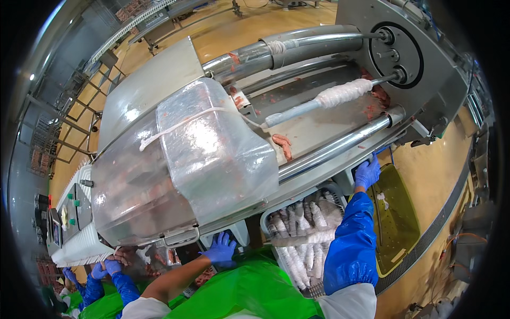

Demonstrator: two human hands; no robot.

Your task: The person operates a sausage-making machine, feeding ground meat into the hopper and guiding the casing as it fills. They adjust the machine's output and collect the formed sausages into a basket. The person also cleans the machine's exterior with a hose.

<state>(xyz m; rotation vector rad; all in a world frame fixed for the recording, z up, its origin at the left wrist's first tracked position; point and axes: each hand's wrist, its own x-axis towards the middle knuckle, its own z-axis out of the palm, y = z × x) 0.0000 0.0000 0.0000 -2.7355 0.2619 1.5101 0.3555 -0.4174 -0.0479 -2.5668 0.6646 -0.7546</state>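
My left hand (220, 249), in a blue glove, has its fingers spread against the lower frame of a steel machine (133, 101), below its clear cover (133, 196). My right hand (366, 173), gloved and with a blue plastic sleeve on the arm, is closed on the machine's front edge. Beside that arm a crate (300, 218) holds several white, sausage-like pieces, and a yellow-green perforated bin (398, 212) stands to its right. Above, a rod (287, 117) carries bunched white casing (342, 93). A scrap of meat (281, 143) lies in the trough, next to a plastic-wrapped section (202, 133).
Co-workers' gloved hands (106, 268) and blue sleeves are at the lower left, by a control panel (71, 212). Steel racks (69, 122) stand at the left and a conveyor (133, 26) at the top. A dark grating (435, 234) runs along the floor at right.
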